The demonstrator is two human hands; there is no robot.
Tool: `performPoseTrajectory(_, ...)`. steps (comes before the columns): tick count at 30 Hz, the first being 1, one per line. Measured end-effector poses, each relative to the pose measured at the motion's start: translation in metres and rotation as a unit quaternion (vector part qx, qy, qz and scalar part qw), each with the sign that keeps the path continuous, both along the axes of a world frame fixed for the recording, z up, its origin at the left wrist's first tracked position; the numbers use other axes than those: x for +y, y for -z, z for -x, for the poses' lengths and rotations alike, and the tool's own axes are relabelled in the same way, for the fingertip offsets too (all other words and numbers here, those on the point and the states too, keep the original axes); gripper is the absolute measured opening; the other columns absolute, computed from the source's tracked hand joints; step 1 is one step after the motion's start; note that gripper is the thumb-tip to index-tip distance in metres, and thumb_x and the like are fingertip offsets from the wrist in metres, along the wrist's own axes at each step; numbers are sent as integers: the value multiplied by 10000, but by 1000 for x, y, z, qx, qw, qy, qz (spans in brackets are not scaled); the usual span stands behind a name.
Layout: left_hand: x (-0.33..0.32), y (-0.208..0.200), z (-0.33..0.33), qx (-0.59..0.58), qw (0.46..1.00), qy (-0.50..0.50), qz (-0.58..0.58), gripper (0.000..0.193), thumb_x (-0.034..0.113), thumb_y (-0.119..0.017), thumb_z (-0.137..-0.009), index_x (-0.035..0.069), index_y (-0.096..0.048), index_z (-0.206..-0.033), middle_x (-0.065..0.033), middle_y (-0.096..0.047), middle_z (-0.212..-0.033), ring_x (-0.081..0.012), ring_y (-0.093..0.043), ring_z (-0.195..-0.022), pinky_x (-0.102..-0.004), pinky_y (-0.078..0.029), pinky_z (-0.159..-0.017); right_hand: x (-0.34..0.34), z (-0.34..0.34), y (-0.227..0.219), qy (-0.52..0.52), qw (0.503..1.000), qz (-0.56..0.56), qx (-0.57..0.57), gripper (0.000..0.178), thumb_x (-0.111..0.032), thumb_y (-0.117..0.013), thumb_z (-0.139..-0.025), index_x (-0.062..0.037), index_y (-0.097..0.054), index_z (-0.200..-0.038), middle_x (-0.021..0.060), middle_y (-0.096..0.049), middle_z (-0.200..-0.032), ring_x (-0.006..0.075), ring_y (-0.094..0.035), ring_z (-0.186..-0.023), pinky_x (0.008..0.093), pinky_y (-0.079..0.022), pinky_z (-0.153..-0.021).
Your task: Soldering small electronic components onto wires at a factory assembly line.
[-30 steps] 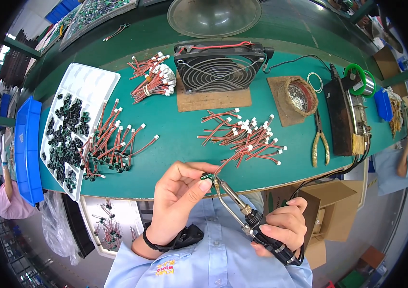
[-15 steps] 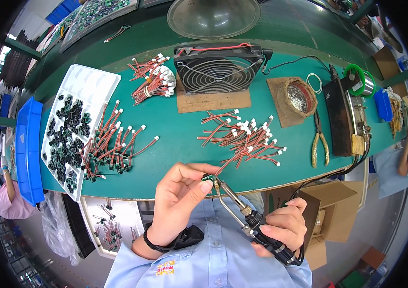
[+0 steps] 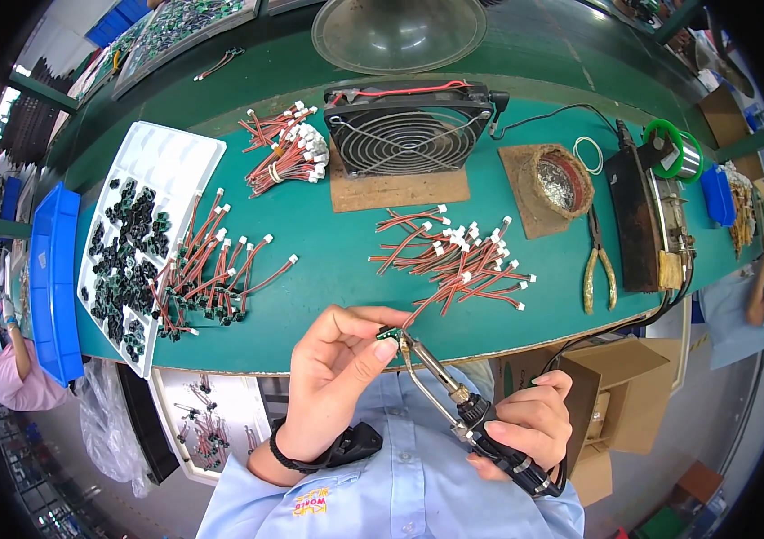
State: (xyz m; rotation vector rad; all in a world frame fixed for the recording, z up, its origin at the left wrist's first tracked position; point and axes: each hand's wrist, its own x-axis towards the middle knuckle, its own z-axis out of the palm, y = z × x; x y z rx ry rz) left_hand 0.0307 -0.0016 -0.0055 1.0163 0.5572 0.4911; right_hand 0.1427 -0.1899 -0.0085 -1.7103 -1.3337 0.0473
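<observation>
My left hand (image 3: 339, 359) pinches a small green circuit board (image 3: 388, 334) between thumb and fingers, above the bench's near edge. A soldering iron (image 3: 467, 400) with a thin metal feed tube is gripped in my right hand (image 3: 530, 427). Its tip touches or nearly touches the board; which, I cannot tell. From the board a red-and-black wire lead (image 3: 427, 303) runs up toward a loose pile of leads with white connectors (image 3: 458, 251). To the left, leads with small boards attached (image 3: 216, 278) lie beside a white tray (image 3: 153, 148) holding many small dark parts (image 3: 130, 242).
A fan (image 3: 411, 135) stands at the back beside a bundle of leads (image 3: 290, 157). Rightward are a round tin (image 3: 562, 182), pliers (image 3: 599, 260), a soldering station (image 3: 634, 220) and a solder wire spool (image 3: 674, 151). A blue bin (image 3: 56, 283) borders the left; a cardboard box (image 3: 620, 386) sits below.
Hardly anything differs. Both hands, the board and the iron hold almost the same position; my right hand has shifted very slightly.
</observation>
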Motion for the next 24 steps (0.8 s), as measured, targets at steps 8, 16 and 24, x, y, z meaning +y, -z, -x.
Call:
performPoseTrajectory(8,-1,-1,-1,-6,1000,-8,0,114,27,-577,-829,36,-487,-897,-184,-589,-1056,-182,-561,-932,-325,-418,-856,-2,0,-1,1,1000,4,2,382,-286,-799,-576,-193,-654,-917,-41,-606,-767,120,-556,-674,338,-351,-764)
performPoseTrajectory(16,-2,-1,-1,-9,1000,-14,-6,114,23,-576,-830,35,-486,-899,-185,-584,-1054,-173,-563,-905,-316,-429,-835,-3,0,0,2,1000,5,2,378,-295,-798,-573,-196,-656,-909,-46,-612,-763,112,-555,-661,336,-351,-766)
performPoseTrajectory(24,2,1,0,-9,1000,-6,4,119,59,-581,-834,32,-483,-896,-191,-587,-1033,-169,-567,-877,-292,-443,-779,-8,-5,0,17,999,-35,-5,393,-308,-773,-619,-164,-634,-956,-12,-600,-752,136,-551,-663,346,-346,-768)
